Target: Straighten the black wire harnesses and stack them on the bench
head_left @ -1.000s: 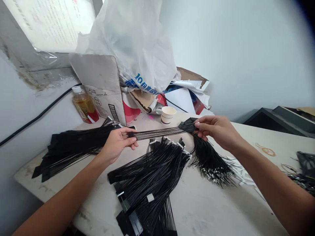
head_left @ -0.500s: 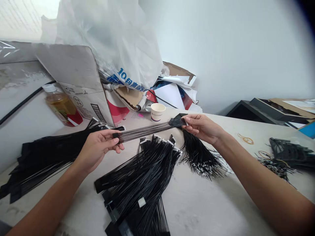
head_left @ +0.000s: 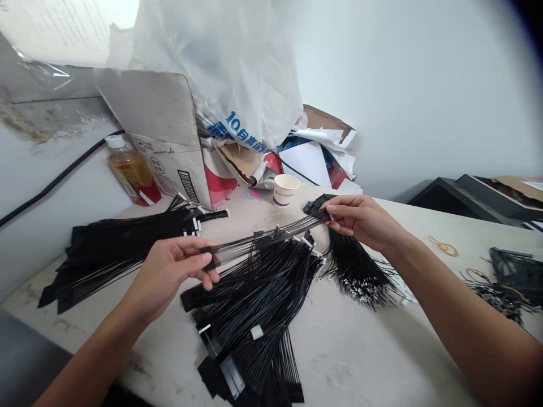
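Between my two hands stretches a flat black wire harness [head_left: 267,238], its thin wires spread side by side. My left hand [head_left: 180,270] pinches the black connector at one end between thumb and fingers. At the other end my right hand [head_left: 354,217] is closed on the harness near a small pale connector. Below lies a pile of black wire harnesses [head_left: 258,308] with white connectors at its far end. A bundle of black wires [head_left: 358,263] with shiny metal tips rests under my right hand. Another pile of black harnesses [head_left: 114,243] lies left, behind my left hand.
A paper cup [head_left: 285,189] stands behind the harness. At the back left are a drink bottle [head_left: 132,169] and a cardboard box [head_left: 165,135], with a large plastic bag [head_left: 224,73] beside them. Rubber bands [head_left: 443,246] and more dark wires [head_left: 504,288] lie at right.
The view has shifted, so the scene sits further right. The held harness now tilts more, its left end lower. Both hands keep their hold.
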Motion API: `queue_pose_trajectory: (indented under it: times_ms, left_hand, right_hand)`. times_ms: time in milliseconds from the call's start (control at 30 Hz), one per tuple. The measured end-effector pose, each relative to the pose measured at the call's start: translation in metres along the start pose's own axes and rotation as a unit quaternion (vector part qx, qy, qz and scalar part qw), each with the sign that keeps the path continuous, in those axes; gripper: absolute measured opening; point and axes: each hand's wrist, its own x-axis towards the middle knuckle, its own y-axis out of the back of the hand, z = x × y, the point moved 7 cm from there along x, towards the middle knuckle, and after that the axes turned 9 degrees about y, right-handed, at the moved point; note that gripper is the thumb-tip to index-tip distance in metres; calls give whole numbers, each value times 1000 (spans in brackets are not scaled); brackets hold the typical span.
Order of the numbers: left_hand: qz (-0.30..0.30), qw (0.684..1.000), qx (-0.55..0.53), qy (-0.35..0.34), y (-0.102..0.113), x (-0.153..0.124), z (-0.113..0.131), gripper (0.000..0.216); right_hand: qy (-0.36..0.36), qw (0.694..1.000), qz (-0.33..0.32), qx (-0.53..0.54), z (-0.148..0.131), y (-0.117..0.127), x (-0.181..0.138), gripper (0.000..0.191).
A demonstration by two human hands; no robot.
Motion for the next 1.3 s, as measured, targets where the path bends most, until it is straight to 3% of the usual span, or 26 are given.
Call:
queue_pose_trajectory:
  times_ms: [200, 333, 567, 733, 800, 900, 1000, 1067, 1167, 1300]
  left_hand:
    - [40, 985, 156, 68, 17, -50, -41, 27]
    - [48, 975, 200, 85, 15, -67, -59, 22]
    - [51, 959, 277, 29, 12, -68, -61, 20]
    - [88, 952, 294, -7, 24, -67, -54, 24]
    - [123, 945, 301, -29, 38, -62, -45, 26]
    - [228, 908, 347, -56, 75, -50, -28, 24]
    - [365, 840, 393, -79, 121, -44, -14, 18]
    - [419, 785, 445, -103, 146, -45, -5, 21]
    - [462, 743, 476, -93, 181, -48, 0, 30]
    - [441, 748, 494, -48, 209, -39, -2, 36]
  right_hand:
    - [-14, 986, -85, -144, 6, -31, -14, 29]
    - [24, 964, -98, -246, 8, -48, -18, 24]
    - [139, 891, -96, -422, -2, -59, -19, 13]
    - [168, 874, -98, -445, -17, -70, -14, 19]
    - [184, 874, -124, -432, -21, -98, -5, 17]
    - [197, 859, -226, -414, -15, -168, 15, 13]
    - [250, 797, -303, -459, -3, -240, 36, 29]
    - [272, 758, -322, -498, 7, -274, 47, 38]
    - [284, 739, -336, -510, 17, -301, 49, 32]
    - [275, 733, -369, -501, 29, -311, 29, 22]
